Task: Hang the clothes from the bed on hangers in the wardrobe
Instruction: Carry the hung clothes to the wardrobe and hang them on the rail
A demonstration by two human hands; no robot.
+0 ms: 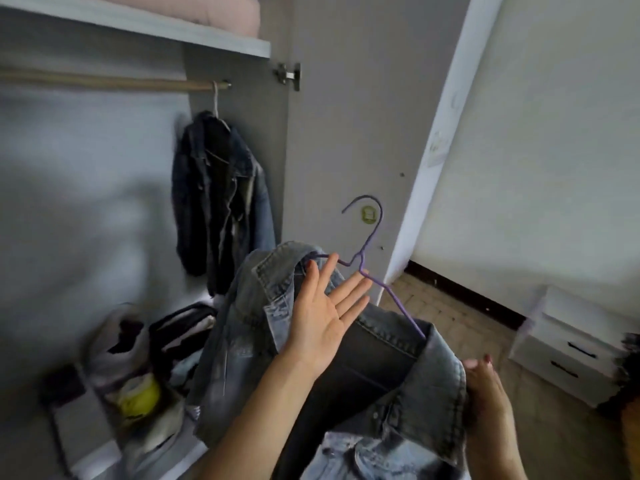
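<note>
Denim jacket [398,368] on purple hanger [377,271]; right hand [485,407] grips shoulder.

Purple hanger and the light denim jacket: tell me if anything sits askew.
The purple hanger is tilted, hook toward the wardrobe door. Only its right arm is inside the light denim jacket; its left end lies bare above the collar, beside the open left hand.
</note>
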